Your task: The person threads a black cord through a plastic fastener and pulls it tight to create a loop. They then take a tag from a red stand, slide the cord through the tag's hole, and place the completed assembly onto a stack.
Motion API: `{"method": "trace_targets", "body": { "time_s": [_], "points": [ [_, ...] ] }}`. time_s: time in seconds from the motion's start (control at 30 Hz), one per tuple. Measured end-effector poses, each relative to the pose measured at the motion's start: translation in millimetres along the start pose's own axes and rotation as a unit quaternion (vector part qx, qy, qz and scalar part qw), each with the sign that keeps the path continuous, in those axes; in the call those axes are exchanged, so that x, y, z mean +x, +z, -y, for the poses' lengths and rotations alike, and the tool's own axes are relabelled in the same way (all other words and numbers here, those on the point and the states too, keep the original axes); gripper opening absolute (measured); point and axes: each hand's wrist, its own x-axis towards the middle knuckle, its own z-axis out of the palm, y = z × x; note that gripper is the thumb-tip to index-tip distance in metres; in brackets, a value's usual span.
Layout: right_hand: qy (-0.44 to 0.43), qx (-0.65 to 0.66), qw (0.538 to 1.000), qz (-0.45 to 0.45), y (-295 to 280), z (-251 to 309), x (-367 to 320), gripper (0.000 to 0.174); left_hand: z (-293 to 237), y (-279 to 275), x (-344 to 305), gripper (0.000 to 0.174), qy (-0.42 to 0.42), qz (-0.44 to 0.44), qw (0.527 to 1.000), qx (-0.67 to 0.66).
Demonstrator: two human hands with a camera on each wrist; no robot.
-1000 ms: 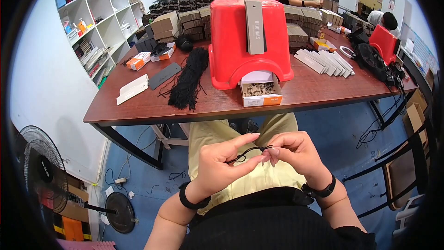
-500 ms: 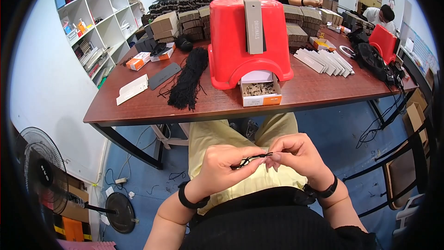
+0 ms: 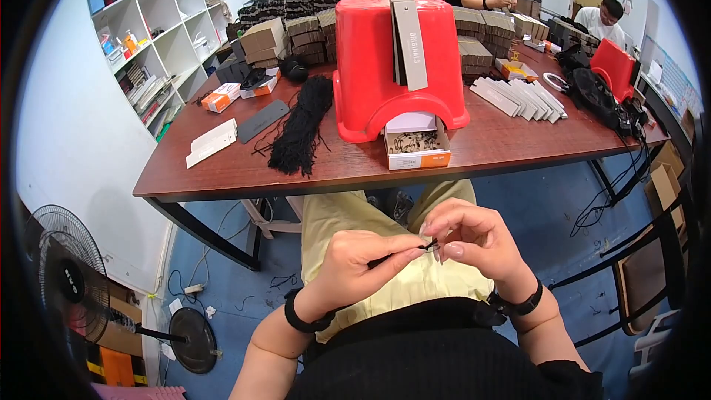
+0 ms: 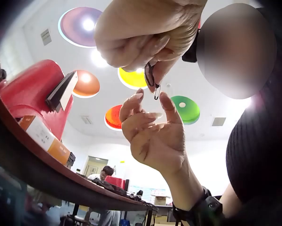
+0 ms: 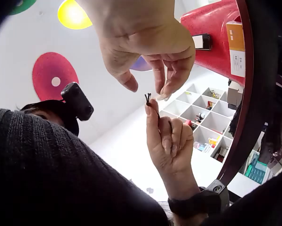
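Above my lap, my left hand (image 3: 363, 263) pinches a black cord (image 4: 149, 74) between thumb and forefinger, its other fingers curled in. From that pinch a small dark loop shaped like a safety pin (image 4: 157, 92) sticks out in the left wrist view. Short dark ends (image 5: 148, 98) show above the fingertips in the right wrist view. My right hand (image 3: 478, 241) is just beside this tip, thumb and fingers spread apart, with nothing gripped between them. Most of the cord is hidden in the left hand.
A red stool (image 3: 370, 52) stands upside down on the table (image 3: 244, 170), with tags (image 3: 411, 44) hung on it. Below it sits an open box (image 3: 418, 157) of small dark pins. A black cord bundle (image 3: 302, 126) and grey tags (image 3: 518, 100) lie to either side.
My right hand has let go of the cord's end and spread its fingers. My left thumb and forefinger have closed together on the cord. The tags on the stool have swung slightly.
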Motion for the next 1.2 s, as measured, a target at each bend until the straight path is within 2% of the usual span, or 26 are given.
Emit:
{"method": "trace_targets", "body": {
  "time_s": [0.33,0.57,0.73,0.83,0.9,0.93,1.0,1.03,1.07,1.1,1.17,1.2],
  "points": [
    [-0.073,-0.150,0.986,-0.022,-1.5,-1.4,0.1,0.008,-0.8,2.9,0.0,0.010,-0.021,-0.009,1.000,-0.007],
    [-0.096,-0.149,0.984,-0.037,0.0,-2.9,-5.7,0.004,-1.8,4.5,-7.3,0.006,-0.040,-0.036,0.998,-0.016],
    [-0.053,0.005,0.998,-0.013,4.3,-4.2,-8.7,0.004,-5.1,1.9,-8.4,0.005,-0.046,-0.037,0.998,-0.008],
    [-0.039,0.032,0.999,-0.016,4.5,-6.7,-10.3,0.004,-3.9,2.4,-10.1,0.005,-0.074,-0.028,0.997,-0.024],
    [-0.045,0.083,0.994,-0.054,-1.6,-9.1,-12.0,0.005,1.4,4.1,-10.9,0.006,-0.072,-0.047,0.995,-0.053],
    [-0.062,0.057,0.994,-0.070,-9.0,-9.6,-12.2,0.005,0.7,0.8,-10.2,0.006,-0.070,-0.048,0.995,-0.053],
    [-0.062,0.048,0.992,-0.096,-19.1,-9.7,-15.9,0.006,-1.1,-10.0,-10.3,0.009,-0.150,0.022,0.988,-0.008],
    [-0.069,0.031,0.991,-0.109,-25.2,-11.8,-18.3,0.006,1.1,-11.7,-10.4,0.009,-0.150,0.021,0.989,-0.007],
    [-0.055,0.036,0.989,-0.136,-30.2,-13.0,-21.7,0.007,5.0,-12.6,-10.4,0.010,-0.117,-0.015,0.993,0.001],
    [-0.039,0.024,0.991,-0.126,-40.9,-15.3,-25.6,0.005,7.2,-14.0,-9.7,0.010,-0.083,-0.051,0.995,0.009],
    [0.054,-0.052,0.994,-0.081,-60.3,-22.4,-30.1,0.007,4.4,-17.2,-1.9,0.011,-0.068,-0.039,0.996,0.030],
    [0.053,-0.053,0.994,-0.080,-60.3,-23.5,-27.9,0.007,5.8,-13.7,2.1,0.011,-0.020,-0.012,0.999,0.045]
  ]
}}
